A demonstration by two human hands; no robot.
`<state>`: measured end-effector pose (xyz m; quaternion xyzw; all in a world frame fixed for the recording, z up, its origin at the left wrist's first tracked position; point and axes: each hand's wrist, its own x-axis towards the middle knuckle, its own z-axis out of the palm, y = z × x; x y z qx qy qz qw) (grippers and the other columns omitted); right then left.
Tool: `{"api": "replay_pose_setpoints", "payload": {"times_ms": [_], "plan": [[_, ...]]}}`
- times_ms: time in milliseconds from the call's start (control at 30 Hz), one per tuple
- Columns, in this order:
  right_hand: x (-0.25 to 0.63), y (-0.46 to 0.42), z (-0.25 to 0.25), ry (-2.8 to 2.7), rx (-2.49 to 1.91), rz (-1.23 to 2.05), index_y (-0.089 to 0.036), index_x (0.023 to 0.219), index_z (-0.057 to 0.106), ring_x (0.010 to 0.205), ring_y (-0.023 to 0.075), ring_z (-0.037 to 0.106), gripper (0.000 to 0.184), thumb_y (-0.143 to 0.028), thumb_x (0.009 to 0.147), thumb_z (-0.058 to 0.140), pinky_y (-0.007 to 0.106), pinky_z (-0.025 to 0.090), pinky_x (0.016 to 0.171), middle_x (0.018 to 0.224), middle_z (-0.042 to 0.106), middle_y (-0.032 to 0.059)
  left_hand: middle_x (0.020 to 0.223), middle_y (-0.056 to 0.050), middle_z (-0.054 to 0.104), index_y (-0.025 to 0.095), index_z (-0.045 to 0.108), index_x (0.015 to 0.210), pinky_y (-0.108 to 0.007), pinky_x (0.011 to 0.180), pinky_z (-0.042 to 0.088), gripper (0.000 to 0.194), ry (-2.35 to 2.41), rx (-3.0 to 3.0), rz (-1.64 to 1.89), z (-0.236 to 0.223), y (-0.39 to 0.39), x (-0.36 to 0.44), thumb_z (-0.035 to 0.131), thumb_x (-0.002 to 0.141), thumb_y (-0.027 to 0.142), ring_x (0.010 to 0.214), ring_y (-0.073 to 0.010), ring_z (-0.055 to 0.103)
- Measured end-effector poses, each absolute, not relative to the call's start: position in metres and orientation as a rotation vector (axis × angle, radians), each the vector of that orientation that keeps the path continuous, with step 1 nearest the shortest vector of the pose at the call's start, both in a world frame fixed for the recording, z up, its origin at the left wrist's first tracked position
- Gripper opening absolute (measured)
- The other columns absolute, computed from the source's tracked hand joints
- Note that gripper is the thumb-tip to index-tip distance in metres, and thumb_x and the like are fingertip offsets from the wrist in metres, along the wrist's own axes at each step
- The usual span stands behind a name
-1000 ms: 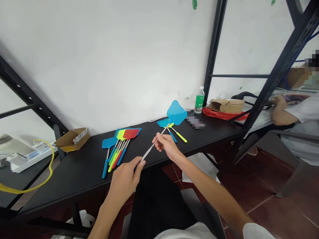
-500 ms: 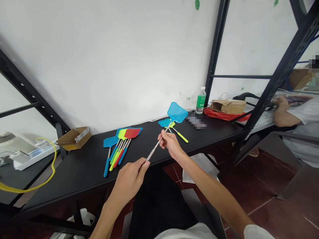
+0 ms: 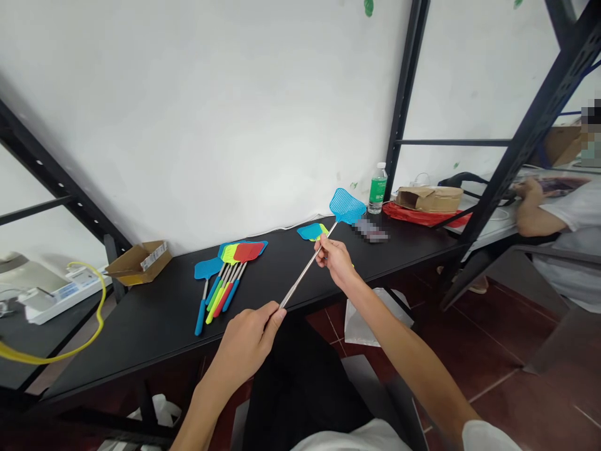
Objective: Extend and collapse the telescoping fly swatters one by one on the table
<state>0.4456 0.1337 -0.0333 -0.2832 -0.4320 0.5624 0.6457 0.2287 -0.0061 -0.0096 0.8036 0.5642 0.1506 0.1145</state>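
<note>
I'm pulling my right hand (image 3: 334, 260) further from my left hand (image 3: 246, 338), both clamped on the silver telescopic shaft (image 3: 305, 272) of a blue plastic fly swatter (image 3: 347, 205), above a long black tabletop (image 3: 141, 338) and dark red floor tiles (image 3: 488, 351).

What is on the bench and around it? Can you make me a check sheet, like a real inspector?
surface: long black bench top, with things lying on it.
job's things: blue fly swatter with a metal shaft, held up in both hands; colourful swatters lie fanned out on the bench; two more swatters, blue and yellow, lie beyond the right hand.
clutter: cardboard box, water bottle, brown cardboard package on a red bag.
hands: left hand grips the shaft's lower end; right hand pinches it higher up.
cables: yellow cable at the left; thin white cable along the wall.
surroundings: white wall, dark red tile floor, a co-worker's hand at far right.
</note>
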Motion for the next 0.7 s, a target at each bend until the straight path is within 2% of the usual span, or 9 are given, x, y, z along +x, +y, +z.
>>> {"api": "replay_pose_setpoints", "payload": {"times_ms": [367,700], "plan": [[0.464,0.145,-0.038,-0.921,-0.686,1.246,-0.017,0.065,0.062,0.049,0.0095,0.046,0.050,-0.065,0.070,0.078,0.024,0.032,0.043,0.053,0.045,-0.0031,0.065,0.000,0.056,0.024,0.048,0.079,-0.033,0.061,0.023,0.041,1.664,2.434,0.382,-0.011,-0.005,0.225,0.026,0.104,0.049,0.065,-0.0222,0.056],[0.483,0.158,-0.041,-0.840,-0.740,1.209,-0.018,0.064,0.062,0.049,0.0105,0.047,0.051,-0.066,0.068,0.080,0.023,0.033,0.041,0.053,0.045,-0.0024,0.064,0.001,0.054,0.024,0.047,0.076,-0.032,0.061,0.023,0.042,1.637,2.465,0.355,-0.011,-0.006,0.224,0.027,0.104,0.049,0.062,-0.0207,0.054]]}}
